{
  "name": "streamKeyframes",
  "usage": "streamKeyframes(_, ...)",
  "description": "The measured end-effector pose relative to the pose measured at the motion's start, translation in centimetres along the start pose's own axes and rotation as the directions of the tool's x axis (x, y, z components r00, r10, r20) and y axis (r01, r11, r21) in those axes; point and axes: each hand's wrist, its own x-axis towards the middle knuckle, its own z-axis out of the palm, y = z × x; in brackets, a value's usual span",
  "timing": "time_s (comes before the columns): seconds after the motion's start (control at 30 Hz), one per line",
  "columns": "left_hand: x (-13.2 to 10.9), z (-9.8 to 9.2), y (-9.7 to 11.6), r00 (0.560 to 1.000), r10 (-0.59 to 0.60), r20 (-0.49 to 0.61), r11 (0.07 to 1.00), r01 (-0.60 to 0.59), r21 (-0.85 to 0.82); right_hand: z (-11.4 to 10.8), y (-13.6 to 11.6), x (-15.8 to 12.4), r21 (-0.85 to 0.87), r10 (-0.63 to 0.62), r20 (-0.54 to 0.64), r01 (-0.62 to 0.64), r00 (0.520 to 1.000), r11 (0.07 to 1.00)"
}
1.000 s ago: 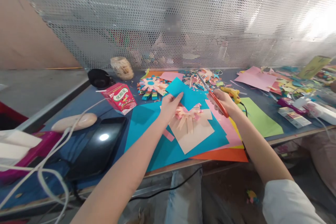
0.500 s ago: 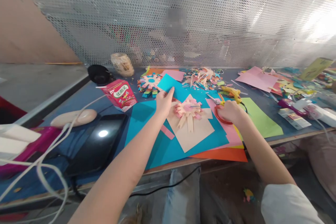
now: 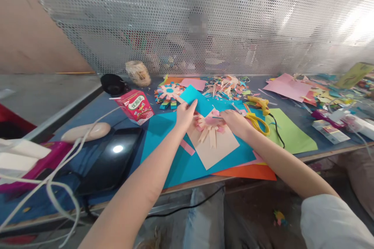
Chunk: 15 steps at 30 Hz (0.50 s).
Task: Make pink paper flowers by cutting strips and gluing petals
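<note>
My left hand (image 3: 186,114) is closed, pinching a piece of blue paper (image 3: 193,94) between thumb and fingers. A paper flower (image 3: 210,123) of pink and cream fringed strips lies in the middle, on a cream paper sheet (image 3: 214,151). My right hand (image 3: 233,121) reaches over the flower's right side with its fingers pressed together. A small blue paper strip (image 3: 216,117) sticks out at its fingertips. Just beyond the right hand lie scissors (image 3: 257,123) with yellow handle loops, partly hidden by the hand.
Large blue paper (image 3: 157,144) lies underneath. A yellow glue gun (image 3: 258,103), green paper (image 3: 295,134) and paper scraps (image 3: 226,85) are behind and right. A second paper flower (image 3: 169,92), red drink carton (image 3: 136,107), black phone (image 3: 112,159) and white cables (image 3: 48,183) are left.
My right hand has let go of the scissors, leaving them on the table, and moved left to the paper flower. The left hand still holds the blue paper.
</note>
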Motion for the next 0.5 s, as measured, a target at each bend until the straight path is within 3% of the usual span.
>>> streamKeyframes(0.27, -0.6, 0.0, 0.9, 1.000, 0.019, 0.021, 0.997, -0.020, 0.070, 0.3, 1.4, 0.5, 0.067, 0.051, -0.087, -0.046, 0.995, 0.997)
streamKeyframes(0.37, -0.9, 0.3, 1.2, 0.997, -0.047, 0.067, 0.999, 0.048, -0.008, -1.2, 2.8, 1.8, 0.097, 0.134, -0.143, -0.121, 0.981, 0.988)
streamKeyframes(0.5, -0.8, 0.6, 1.0, 0.986, -0.097, 0.134, 0.992, 0.108, -0.073, -4.5, 6.0, 5.7, 0.119, 0.298, -0.220, -0.278, 0.929, 0.953)
